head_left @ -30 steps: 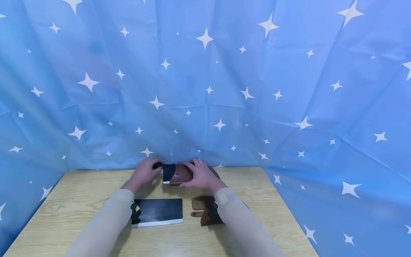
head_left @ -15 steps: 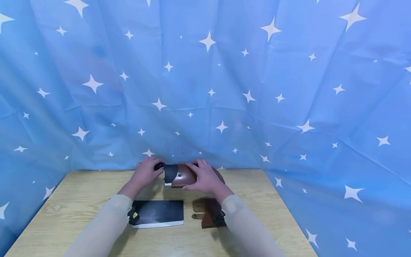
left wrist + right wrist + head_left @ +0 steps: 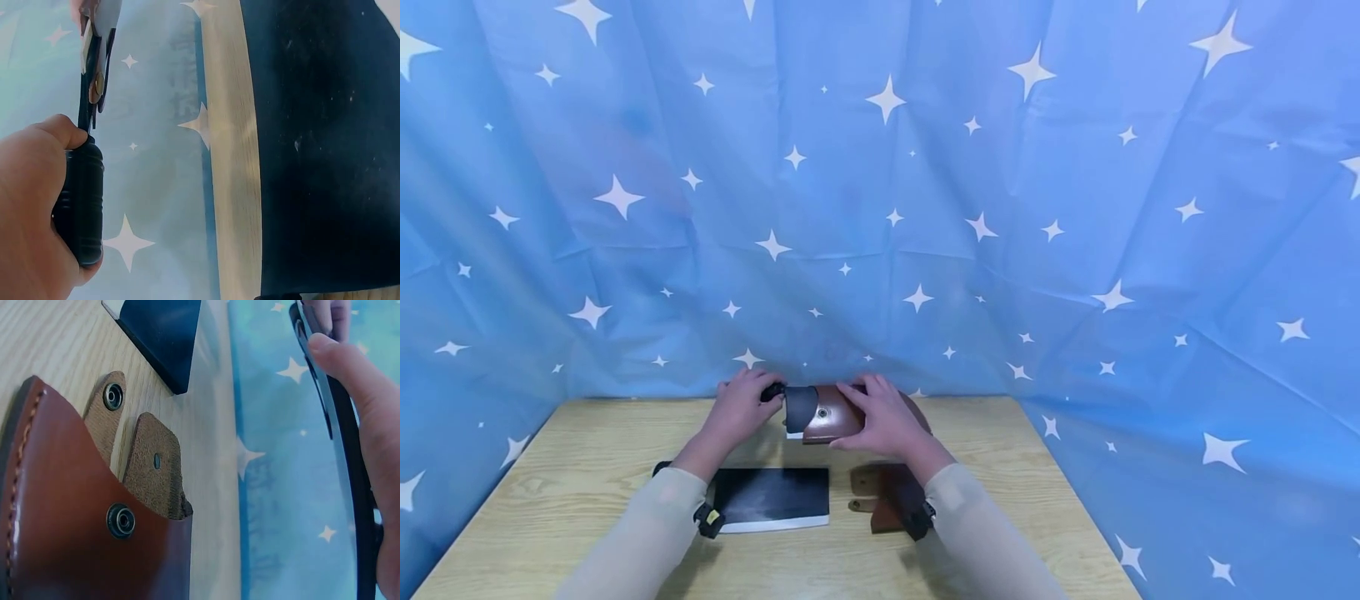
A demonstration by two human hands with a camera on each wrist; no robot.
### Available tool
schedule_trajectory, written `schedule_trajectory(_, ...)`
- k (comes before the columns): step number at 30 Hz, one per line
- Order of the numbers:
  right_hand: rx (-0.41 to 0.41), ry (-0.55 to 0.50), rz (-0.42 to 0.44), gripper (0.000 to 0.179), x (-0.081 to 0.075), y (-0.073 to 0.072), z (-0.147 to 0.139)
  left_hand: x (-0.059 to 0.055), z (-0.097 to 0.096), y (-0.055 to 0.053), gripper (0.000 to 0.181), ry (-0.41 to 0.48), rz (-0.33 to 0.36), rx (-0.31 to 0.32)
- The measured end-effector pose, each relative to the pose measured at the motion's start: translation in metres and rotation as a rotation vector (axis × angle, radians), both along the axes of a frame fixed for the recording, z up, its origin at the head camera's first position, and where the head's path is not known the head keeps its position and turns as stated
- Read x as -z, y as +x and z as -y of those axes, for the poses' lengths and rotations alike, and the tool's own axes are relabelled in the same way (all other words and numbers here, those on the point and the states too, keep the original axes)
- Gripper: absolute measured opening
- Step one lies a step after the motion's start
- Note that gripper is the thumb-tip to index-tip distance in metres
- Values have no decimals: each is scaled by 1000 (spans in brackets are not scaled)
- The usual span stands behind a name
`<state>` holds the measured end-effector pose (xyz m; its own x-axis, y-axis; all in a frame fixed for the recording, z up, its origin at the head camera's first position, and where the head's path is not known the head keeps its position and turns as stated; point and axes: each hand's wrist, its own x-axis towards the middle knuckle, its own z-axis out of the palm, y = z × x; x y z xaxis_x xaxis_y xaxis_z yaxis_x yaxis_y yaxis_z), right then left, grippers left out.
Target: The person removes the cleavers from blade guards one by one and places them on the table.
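My left hand (image 3: 747,406) grips the black handle (image 3: 84,200) of a wide-bladed knife, held up at the far side of the table. A strip of its dark blade (image 3: 801,408) with a pale edge shows between the handle and a brown leather sheath (image 3: 832,423). That sheath covers the rest of the blade. My right hand (image 3: 886,421) holds the sheath, thumb on the near face and fingers over the top. Seen from the right wrist, the right hand (image 3: 375,419) grasps it edge-on. A metal snap is visible on its near face.
A second knife, a cleaver with a dark blade (image 3: 775,493), lies flat on the wooden table (image 3: 565,500) nearer me. Right of it lies another brown leather sheath (image 3: 75,500) with a snap strap and flap. A blue star-patterned curtain (image 3: 880,208) hangs behind the table.
The sheathed knife has tilted slightly, and its snap shows more clearly. Both forearms have shifted a little outward. The hands keep their hold; the cleaver and second sheath lie as before.
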<state>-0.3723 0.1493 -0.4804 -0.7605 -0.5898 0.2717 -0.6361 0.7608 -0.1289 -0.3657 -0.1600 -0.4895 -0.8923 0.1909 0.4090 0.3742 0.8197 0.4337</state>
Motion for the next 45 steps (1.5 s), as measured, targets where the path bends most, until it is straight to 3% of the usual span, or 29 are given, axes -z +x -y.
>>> schedule_trajectory(15,11,-12,-10,108,-3,9,-13,-7,-2,11,25,-6,-7,-12)
schedule_trajectory(45,-8,-26,17,108,-9,18,-13,-9,8,14,26,-8,10,28)
